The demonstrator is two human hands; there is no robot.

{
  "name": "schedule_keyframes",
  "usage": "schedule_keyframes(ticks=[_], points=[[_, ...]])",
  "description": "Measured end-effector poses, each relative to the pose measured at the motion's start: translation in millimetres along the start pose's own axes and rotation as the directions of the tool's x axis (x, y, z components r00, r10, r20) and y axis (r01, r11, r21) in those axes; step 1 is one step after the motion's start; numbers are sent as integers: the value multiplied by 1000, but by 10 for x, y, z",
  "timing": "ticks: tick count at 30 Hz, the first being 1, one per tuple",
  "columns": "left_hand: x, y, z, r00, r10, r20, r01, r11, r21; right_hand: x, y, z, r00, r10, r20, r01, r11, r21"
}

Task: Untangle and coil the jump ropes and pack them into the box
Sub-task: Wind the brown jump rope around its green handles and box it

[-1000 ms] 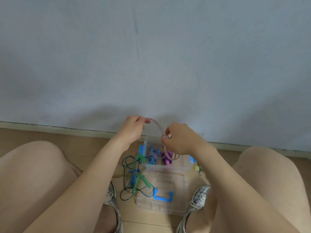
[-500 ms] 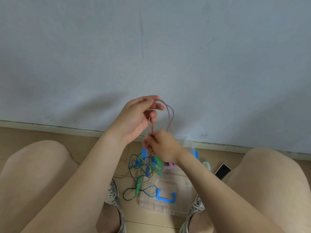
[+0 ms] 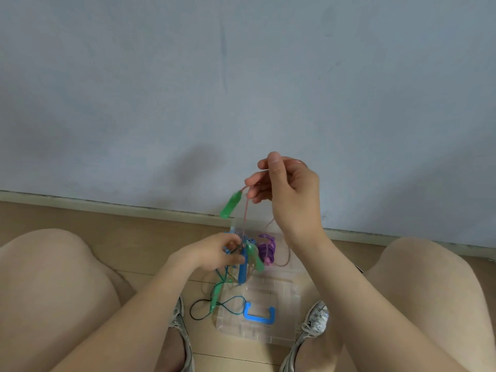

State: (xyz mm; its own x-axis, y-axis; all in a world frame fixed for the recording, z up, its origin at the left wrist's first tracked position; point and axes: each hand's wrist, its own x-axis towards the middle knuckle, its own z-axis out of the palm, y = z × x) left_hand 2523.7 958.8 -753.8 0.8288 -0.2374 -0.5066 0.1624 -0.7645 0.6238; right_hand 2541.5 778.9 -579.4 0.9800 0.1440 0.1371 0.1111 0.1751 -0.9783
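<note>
Right hand (image 3: 292, 191): up high, fingers curled, pinching the pink cord (image 3: 245, 213).
Green handle (image 3: 230, 205): at 8 o'clock off my fingertips, long axis 1-to-7.
Left hand (image 3: 214, 253): low, gripping the tangle (image 3: 248, 260).
Cord run: 12-to-6 between my hands.
Box (image 3: 287, 269): under the tangle.

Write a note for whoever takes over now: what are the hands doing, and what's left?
Right hand: raised, pinching the pink rope; its green handle dangles.
Left hand: low, gripping the tangle of handles by the box.
Done: purple rope lies coiled in the box.
Left: free the pink rope, untangle the dark green rope on the floor, coil and pack them. The lid lies off, on the floor.
</note>
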Motion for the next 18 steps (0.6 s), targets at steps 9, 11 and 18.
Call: schedule_keyframes(ticks=[9, 11, 18], points=[[65, -179, 25, 969, -184, -166, 210, 964, 162, 93, -61, -175, 924, 287, -253, -171, 902, 396], [91, -242, 35, 954, -237, -183, 265, 952, 151, 107, -54, -219, 890, 352, -291, -195, 869, 455], [92, -191, 2, 923, -272, -271, 300, 951, 68, 120, -5, -204, 883, 376, -282, -202, 846, 493]])
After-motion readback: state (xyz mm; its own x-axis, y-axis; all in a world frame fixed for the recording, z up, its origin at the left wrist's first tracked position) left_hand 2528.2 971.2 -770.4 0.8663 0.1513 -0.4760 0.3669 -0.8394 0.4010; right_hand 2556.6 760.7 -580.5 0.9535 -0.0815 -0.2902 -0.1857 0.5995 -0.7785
